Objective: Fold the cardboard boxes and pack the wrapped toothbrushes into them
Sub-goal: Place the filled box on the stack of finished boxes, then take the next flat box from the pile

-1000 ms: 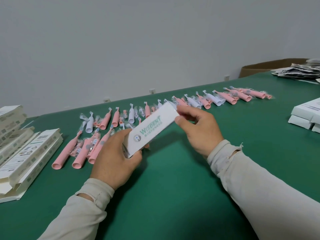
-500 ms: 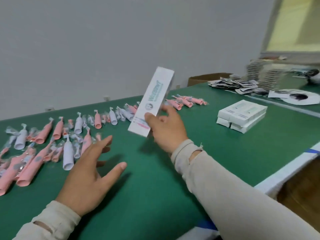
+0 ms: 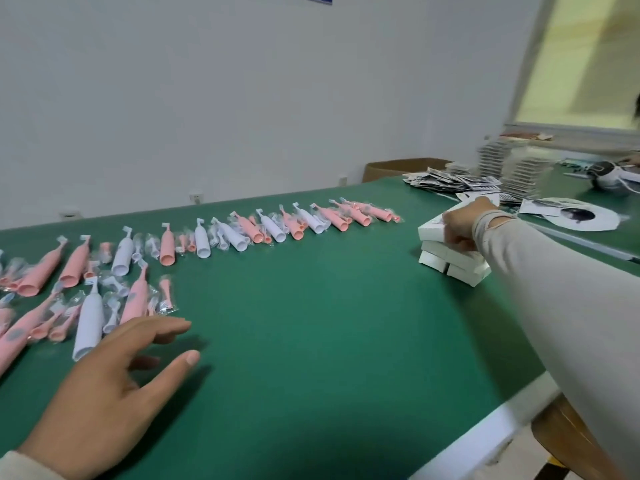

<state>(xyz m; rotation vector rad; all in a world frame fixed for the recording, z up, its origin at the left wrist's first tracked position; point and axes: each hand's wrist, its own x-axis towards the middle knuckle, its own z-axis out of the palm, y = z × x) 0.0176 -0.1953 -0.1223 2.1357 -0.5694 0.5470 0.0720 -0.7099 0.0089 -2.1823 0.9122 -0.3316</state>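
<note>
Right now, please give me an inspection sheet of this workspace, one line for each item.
Surface: green table, white edge on the right.
Job's things: wrapped toothbrushes, pink and white, in rows; stack of white boxes.
Clutter: heap of leaflets; round printed sheet.
Hands: left hand open above the table; right hand grips the top box on the stack.
Cables: nothing seen.
Surroundings: grey wall; brown carton behind the table.

Soft, even indoor light, faint shadows, motion blur at right, wide-angle bending at edges
</note>
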